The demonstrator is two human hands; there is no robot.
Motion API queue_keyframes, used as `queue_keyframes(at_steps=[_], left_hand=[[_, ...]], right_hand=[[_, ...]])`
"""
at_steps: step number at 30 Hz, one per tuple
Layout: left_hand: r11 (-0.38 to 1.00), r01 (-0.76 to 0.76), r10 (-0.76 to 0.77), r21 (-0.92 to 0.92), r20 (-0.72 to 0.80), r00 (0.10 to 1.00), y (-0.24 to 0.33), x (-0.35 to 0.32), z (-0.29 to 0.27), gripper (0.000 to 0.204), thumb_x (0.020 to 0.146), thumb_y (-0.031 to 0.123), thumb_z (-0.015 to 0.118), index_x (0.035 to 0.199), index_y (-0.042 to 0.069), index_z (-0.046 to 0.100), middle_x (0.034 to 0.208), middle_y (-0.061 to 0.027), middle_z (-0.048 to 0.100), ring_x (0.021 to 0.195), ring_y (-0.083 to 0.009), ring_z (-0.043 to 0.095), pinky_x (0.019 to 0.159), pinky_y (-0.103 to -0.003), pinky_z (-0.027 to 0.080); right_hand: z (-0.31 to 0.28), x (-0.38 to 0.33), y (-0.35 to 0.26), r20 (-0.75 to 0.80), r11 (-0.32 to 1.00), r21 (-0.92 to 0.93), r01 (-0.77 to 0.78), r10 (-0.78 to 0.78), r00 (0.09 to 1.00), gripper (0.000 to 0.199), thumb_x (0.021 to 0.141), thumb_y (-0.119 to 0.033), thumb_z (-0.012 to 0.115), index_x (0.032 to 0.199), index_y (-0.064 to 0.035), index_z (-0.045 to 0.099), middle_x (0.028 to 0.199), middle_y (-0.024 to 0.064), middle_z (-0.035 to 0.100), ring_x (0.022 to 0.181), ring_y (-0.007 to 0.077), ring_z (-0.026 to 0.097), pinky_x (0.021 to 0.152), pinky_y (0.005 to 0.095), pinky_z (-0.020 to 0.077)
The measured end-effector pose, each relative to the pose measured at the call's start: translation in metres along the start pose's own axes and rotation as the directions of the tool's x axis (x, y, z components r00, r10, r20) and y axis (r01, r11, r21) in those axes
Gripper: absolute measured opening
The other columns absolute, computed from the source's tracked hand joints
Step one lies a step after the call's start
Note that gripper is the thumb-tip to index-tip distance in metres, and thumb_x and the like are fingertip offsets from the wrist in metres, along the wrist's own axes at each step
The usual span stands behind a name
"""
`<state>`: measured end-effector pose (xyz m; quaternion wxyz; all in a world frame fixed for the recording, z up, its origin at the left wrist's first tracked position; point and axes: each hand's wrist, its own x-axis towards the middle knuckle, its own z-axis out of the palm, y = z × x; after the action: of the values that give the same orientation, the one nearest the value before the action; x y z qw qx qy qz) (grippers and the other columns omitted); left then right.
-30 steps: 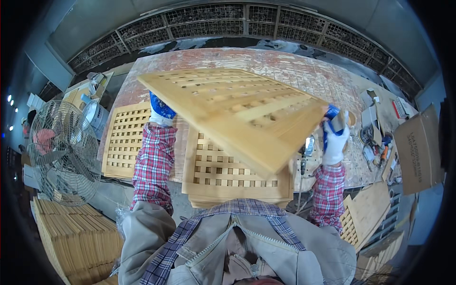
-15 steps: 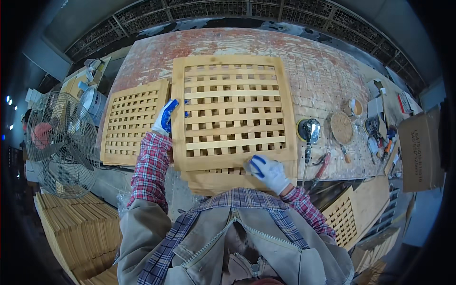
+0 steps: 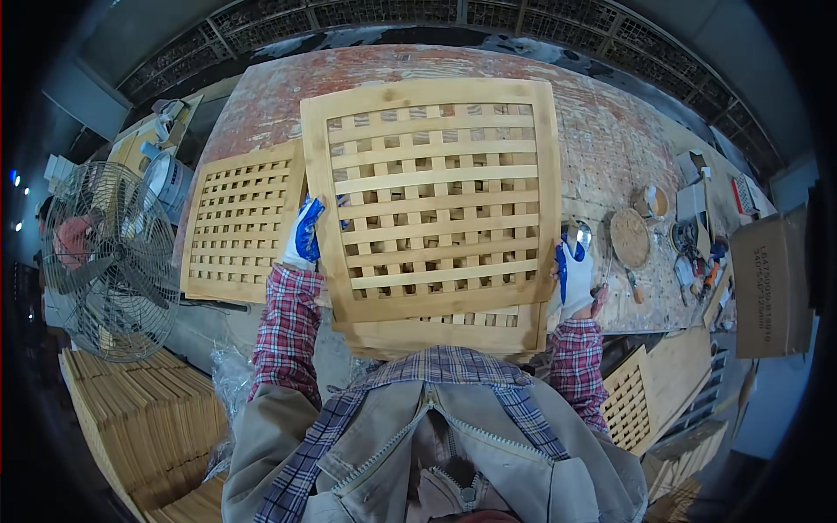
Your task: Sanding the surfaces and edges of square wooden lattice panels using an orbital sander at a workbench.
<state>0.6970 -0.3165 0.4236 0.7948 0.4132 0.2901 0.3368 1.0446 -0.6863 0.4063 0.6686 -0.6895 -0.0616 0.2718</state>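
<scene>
A square wooden lattice panel (image 3: 441,309) is raised and tilted in front of me, gripped at both side edges. My left hand (image 3: 303,234), in a white glove with blue coating, is closed on its left edge, the fingertips showing through the lattice. On the opposite edge my right hand (image 3: 573,275), gloved alike, is closed too, with its fingers partly behind the frame. Beneath the raised panel lies another lattice panel (image 3: 445,333), mostly covered. To the left, more lattice panels (image 3: 240,222) lie on the worktable (image 3: 279,96).
A sander (image 3: 575,234) stands by my right hand, partly hidden. Beyond it are a round brown disc (image 3: 629,237), a brush (image 3: 635,286) and assorted tools (image 3: 693,261). A wire fan (image 3: 112,261) and stacked wooden pieces (image 3: 144,427) stand left; a cardboard box (image 3: 772,283) stands right.
My right hand has moved from the panel's near edge to its right edge and grips it. The panel has risen and tilted, showing larger in view. My left hand keeps its hold.
</scene>
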Motion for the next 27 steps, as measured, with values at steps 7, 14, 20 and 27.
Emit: queue_keyframes(at_steps=[7,14,20,27], left_hand=[[0.999,0.019,-0.02,-0.044,-0.024,1.0,-0.003,0.001,0.0,0.04,0.095,0.028,0.056,0.127,0.005,0.051,0.115,-0.0093,0.062,0.098,-0.0197,0.063,0.081,-0.033,0.056],[0.997,0.051,-0.05,-0.06,0.015,0.999,0.017,-0.016,0.032,0.046,0.095,0.033,0.056,0.129,0.003,0.049,0.116,-0.0119,0.062,0.099,-0.022,0.063,0.08,-0.034,0.055],[0.995,0.063,-0.061,-0.073,0.033,0.998,0.014,-0.012,0.025,0.047,0.095,0.034,0.055,0.13,0.003,0.049,0.117,-0.0126,0.062,0.099,-0.0224,0.064,0.081,-0.034,0.056],[0.993,0.069,-0.062,-0.1,0.064,0.996,0.012,-0.007,0.024,0.044,0.096,0.03,0.055,0.13,0.003,0.049,0.118,-0.0128,0.061,0.102,-0.023,0.063,0.083,-0.035,0.056]], right_hand=[[0.007,-0.009,-0.015,-0.073,0.998,0.048,-0.03,0.034,0.997,0.015,0.087,-0.022,0.069,0.091,-0.0091,0.063,0.057,-0.0045,0.051,0.039,0.0069,0.048,0.034,0.0216,0.036],[0.009,-0.016,-0.016,-0.088,0.992,0.129,0.013,-0.002,0.996,0.015,0.087,-0.022,0.069,0.087,-0.0086,0.063,0.056,-0.0048,0.05,0.039,0.0066,0.048,0.035,0.0221,0.0356],[0.009,-0.014,-0.015,-0.109,0.994,0.104,0.026,-0.015,0.994,0.016,0.087,-0.023,0.07,0.085,-0.0083,0.064,0.054,-0.0045,0.049,0.038,0.0067,0.046,0.034,0.0223,0.0351],[0.008,-0.003,-0.005,-0.089,0.996,0.084,0.031,-0.023,0.996,0.019,0.087,-0.026,0.069,0.085,-0.0084,0.064,0.051,-0.004,0.049,0.038,0.0066,0.046,0.034,0.0219,0.0345]])
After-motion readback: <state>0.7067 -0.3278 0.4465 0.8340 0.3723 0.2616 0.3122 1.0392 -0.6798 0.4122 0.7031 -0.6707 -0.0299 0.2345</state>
